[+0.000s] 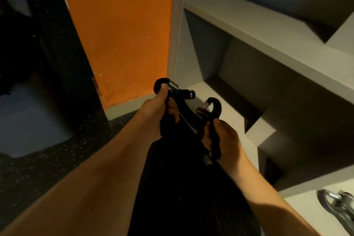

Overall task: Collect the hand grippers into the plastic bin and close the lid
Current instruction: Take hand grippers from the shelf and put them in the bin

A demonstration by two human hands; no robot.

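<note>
My left hand (153,115) is closed around a black hand gripper (172,92) with a silver spring at its top. My right hand (224,138) holds a second black hand gripper (212,109), also with a small spring near its hook-shaped top. Both are held close together in front of a white shelf unit (268,48), just above its lower shelf board. The lower handles of both grippers blend into the dark clothing below them. No plastic bin is in view.
Grey metal hand grippers (337,209) lie on a shelf board at the bottom right. An orange wall panel (122,34) stands to the left of the shelf unit. A pale box-like shape (32,120) sits on the dark speckled floor (57,161) at the left.
</note>
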